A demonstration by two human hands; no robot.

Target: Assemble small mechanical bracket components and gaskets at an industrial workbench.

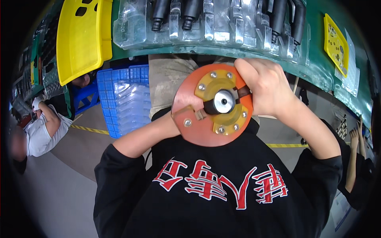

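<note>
A round orange-red disc (184,94) is held up in front of my chest, with amber plates (216,80) screwed to its face. At its centre sits a black cylinder with a shiny metal end cap (224,101). My right hand (269,85) is closed around the disc's upper right edge, its thumb side near the top. From the lower left my left forearm (152,134) runs behind the disc, which hides my left hand and its fingers.
Ahead, a clear plastic tray (137,29) with several black tubular parts (190,16) lies on the green bench (317,71). Yellow trays stand left (81,43) and right (335,43). A blue crate (107,93) holds clear trays. Other people (45,131) are at both sides.
</note>
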